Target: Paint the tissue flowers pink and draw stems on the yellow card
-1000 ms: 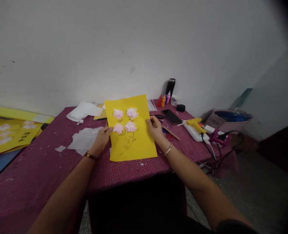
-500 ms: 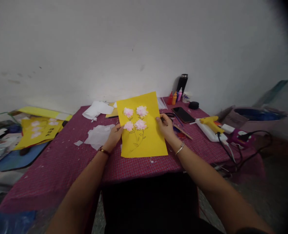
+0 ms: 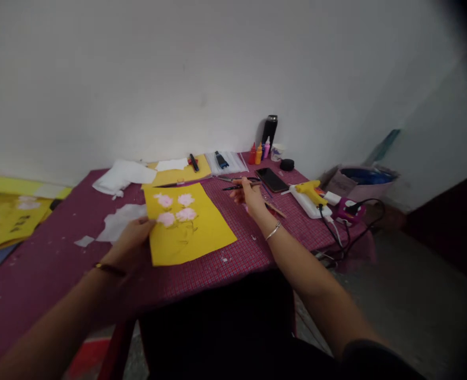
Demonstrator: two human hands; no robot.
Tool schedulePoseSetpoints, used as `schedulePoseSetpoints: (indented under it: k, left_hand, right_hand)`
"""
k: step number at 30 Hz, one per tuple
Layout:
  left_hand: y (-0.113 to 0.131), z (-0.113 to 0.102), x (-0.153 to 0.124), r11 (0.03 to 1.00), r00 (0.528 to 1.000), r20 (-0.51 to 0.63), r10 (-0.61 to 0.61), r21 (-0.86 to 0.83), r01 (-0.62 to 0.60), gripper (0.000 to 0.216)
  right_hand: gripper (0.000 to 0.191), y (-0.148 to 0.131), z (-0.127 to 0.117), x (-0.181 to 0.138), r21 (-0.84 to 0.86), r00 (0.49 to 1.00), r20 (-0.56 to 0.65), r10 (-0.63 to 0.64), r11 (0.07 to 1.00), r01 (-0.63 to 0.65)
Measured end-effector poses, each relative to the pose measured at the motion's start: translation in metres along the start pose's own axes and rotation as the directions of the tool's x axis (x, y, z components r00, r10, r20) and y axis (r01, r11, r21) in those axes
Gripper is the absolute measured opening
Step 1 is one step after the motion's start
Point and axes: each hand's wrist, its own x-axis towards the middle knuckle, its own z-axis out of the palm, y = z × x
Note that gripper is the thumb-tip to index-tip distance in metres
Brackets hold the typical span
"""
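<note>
In the head view, a yellow sheet [image 3: 209, 227] lies tilted low over the table, with pink-white flowers [image 3: 186, 214] and thin dark stems on it. My left hand [image 3: 135, 237] pinches its left edge, the thumb on top. Off the sheet's right side, my right hand [image 3: 251, 194] has its fingers closed around a slim dark pen-like tool [image 3: 233, 188], whose pointed end faces left; its exact kind cannot be made out. Scissors or a similar dark tool lie just behind that hand, partly hidden.
On the checked purple cloth [image 3: 217, 269] are white paper [image 3: 120, 177], a phone [image 3: 272, 180], small paint bottles [image 3: 259, 154] and a black flask [image 3: 270, 128]. A yellow glue gun [image 3: 310, 190] rests on a white power strip [image 3: 308, 206] with cords at right. More yellow sheets [image 3: 3, 227] lie at left.
My right hand has let go of the sheet's right edge and moved apart from it. The sheet has been lowered and shifted left in my left hand. The view has turned right.
</note>
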Motion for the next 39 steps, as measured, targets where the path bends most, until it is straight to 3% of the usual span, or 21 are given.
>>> schedulePoseSetpoints:
  k: [4,7,9,11,15,18,20,23,31,39]
  left_hand:
    - [-0.01,-0.036,-0.027,0.996,0.994,-0.098,-0.051,0.066,0.058,0.031]
    - [-0.02,-0.059,-0.058,0.958,0.973,-0.211,0.09,0.287,-0.026,0.05]
    - [-0.028,-0.068,-0.078,0.768,0.926,-0.162,0.341,0.617,-0.175,0.061]
    - [-0.036,-0.072,-0.092,0.638,0.902,-0.098,0.422,0.738,-0.218,0.049]
    - [-0.046,-0.053,-0.094,0.672,0.917,0.0,0.399,0.681,-0.292,0.037]
    - [-0.04,-0.023,-0.091,0.733,0.916,0.17,0.362,0.556,-0.393,0.036]
    - [-0.034,-0.004,-0.091,0.695,0.877,0.332,0.348,0.536,-0.479,0.034]
    - [-0.03,0.013,-0.093,0.663,0.845,0.435,0.311,0.538,-0.52,0.03]
    - [-0.034,0.013,-0.098,0.608,0.843,0.493,0.216,0.607,-0.512,0.024]
    - [-0.033,0.018,-0.102,0.543,0.836,0.519,0.178,0.657,-0.523,0.024]
  right_hand:
    - [0.048,-0.002,0.015,-0.017,-0.001,0.979,0.189,0.075,0.997,-0.076]
    - [0.036,0.0,0.025,-0.028,-0.001,0.961,0.259,0.093,0.995,-0.096]
    - [0.031,0.002,0.029,-0.032,-0.009,0.955,0.276,0.11,0.994,-0.112]
    - [0.026,0.003,0.03,-0.035,-0.022,0.954,0.271,0.128,0.992,-0.127]
    - [0.022,-0.007,0.029,-0.05,-0.039,0.959,0.243,0.144,0.99,-0.139]
    - [0.021,-0.024,0.033,-0.08,0.014,0.953,0.266,0.148,0.988,-0.157]
    - [0.02,-0.036,0.038,-0.103,0.092,0.927,0.348,0.143,0.978,-0.185]
    - [0.019,-0.049,0.045,-0.131,0.14,0.889,0.449,0.089,0.976,-0.168]
    - [0.02,-0.058,0.056,-0.145,0.06,0.818,0.571,0.064,0.991,-0.119]
    - [0.021,-0.052,0.059,-0.15,0.032,0.8,0.594,0.085,0.991,-0.129]
